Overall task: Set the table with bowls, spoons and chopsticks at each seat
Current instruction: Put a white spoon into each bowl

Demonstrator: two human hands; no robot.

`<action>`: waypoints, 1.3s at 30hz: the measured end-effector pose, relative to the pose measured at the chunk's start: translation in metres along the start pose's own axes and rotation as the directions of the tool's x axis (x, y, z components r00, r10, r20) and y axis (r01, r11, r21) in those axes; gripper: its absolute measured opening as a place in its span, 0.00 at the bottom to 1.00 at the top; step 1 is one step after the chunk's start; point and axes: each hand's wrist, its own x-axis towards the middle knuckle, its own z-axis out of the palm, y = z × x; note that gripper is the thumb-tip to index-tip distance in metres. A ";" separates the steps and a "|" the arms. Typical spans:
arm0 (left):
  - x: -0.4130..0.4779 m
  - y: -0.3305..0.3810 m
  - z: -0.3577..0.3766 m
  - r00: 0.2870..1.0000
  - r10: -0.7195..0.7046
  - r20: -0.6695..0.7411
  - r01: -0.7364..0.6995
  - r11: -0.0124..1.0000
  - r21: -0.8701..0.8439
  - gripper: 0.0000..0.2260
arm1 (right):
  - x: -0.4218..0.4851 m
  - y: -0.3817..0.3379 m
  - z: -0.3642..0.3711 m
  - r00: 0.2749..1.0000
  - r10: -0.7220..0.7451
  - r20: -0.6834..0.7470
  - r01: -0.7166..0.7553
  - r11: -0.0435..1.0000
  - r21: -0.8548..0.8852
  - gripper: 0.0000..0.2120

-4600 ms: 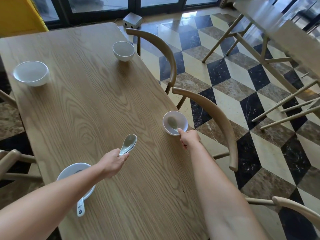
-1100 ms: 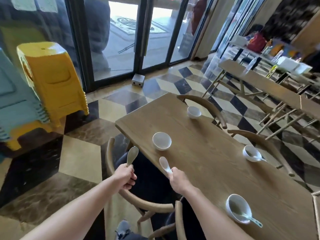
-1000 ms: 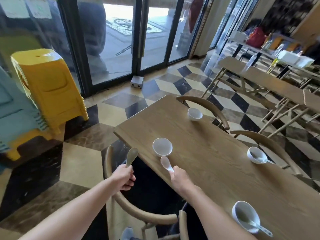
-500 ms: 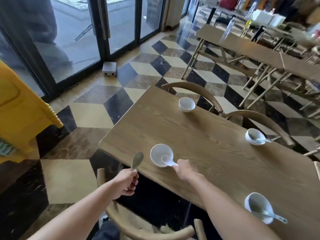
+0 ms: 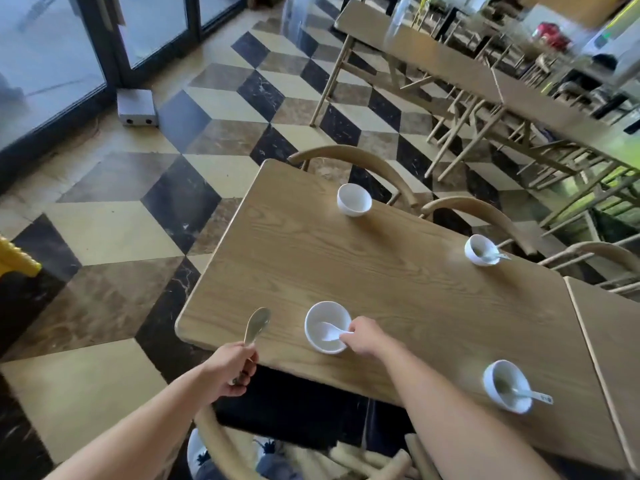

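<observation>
Rect. wood table [image 5: 381,289]: pale, strong wavy grain, rounded corners. Four round white glazed bowls stand on it.

Near bowl [image 5: 329,311] is by the table's near-left corner, close to the edge. R hand [image 5: 363,336] sits at its right rim, fingers curled, tips pinching the handle of a white ceramic spoon [image 5: 329,332]. The oval scoop is inside the bowl and the handle slopes up toward the rim. Can't tell if the scoop touches the bottom.

L hand [image 5: 230,370] is just off the table edge, left of that bowl. Its fist is closed round the handle of a 2nd spoon [image 5: 257,323], held upright w/ the scoop on top. This one is glossy, greyish in the light, and clear of bowl and tabletop.

Far bowl [image 5: 354,199] is empty inside, just in front of a curved bentwood chair back [image 5: 353,161].

Far-right bowl [image 5: 471,254] has a spoon [image 5: 493,255] in it, handle poking over the rim. Near-right bowl [image 5: 509,370] also holds a spoon [image 5: 533,395]; its flat handle juts out to the right w/ small dark print at the end.

A 2nd wood table [image 5: 616,341] butts up on the right.

Floor [image 5: 114,230] is polished stone in a cube pattern: black, tan, cream. A small grey box [image 5: 136,107] w/ two round holes sits by the dark-framed glass doors [image 5: 52,57].
</observation>
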 end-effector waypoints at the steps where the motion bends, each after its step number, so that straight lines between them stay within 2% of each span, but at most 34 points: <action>1: 0.003 0.000 0.000 1.000 -0.003 0.004 0.003 1.000 0.007 0.10 | 0.001 -0.001 -0.001 1.000 0.002 0.005 -0.002 1.000 0.016 0.09; 5: 0.013 0.000 0.006 1.000 -0.005 0.015 0.005 1.000 -0.008 0.11 | 0.001 -0.003 -0.005 0.997 -0.018 0.076 0.005 0.986 0.169 0.07; 9: 0.019 0.002 0.016 1.000 -0.018 0.025 0.018 1.000 0.005 0.12 | -0.001 -0.003 -0.007 0.972 -0.001 0.234 -0.107 0.886 0.452 0.08; 12: 0.019 0.012 0.025 1.000 -0.015 0.007 0.015 0.999 0.042 0.11 | -0.003 0.000 -0.012 0.944 -0.049 0.327 -0.152 0.814 0.561 0.04; 20: 0.021 0.039 0.051 1.000 -0.006 -0.021 0.007 0.998 0.060 0.10 | 0.003 0.036 -0.017 0.944 -0.100 0.314 -0.121 0.780 0.614 0.02; 25: 0.021 0.042 0.055 0.999 -0.004 -0.044 0.006 0.999 0.043 0.10 | 0.007 0.049 -0.010 0.971 -0.082 0.226 -0.110 0.684 0.721 0.05; 29: 0.020 0.044 0.053 0.998 -0.003 -0.059 0.004 0.999 0.033 0.11 | 0.008 0.051 -0.004 0.969 -0.048 0.244 -0.162 0.624 0.765 0.05; 35: 0.020 0.043 0.054 0.999 -0.002 -0.047 0.004 1.000 0.029 0.12 | 0.010 0.052 0.003 0.976 0.023 0.218 -0.188 0.602 0.776 0.04; 39: 0.021 0.041 0.053 0.999 -0.005 -0.043 0.007 0.999 0.039 0.12 | 0.013 0.051 0.009 0.974 0.019 0.228 -0.193 0.605 0.773 0.03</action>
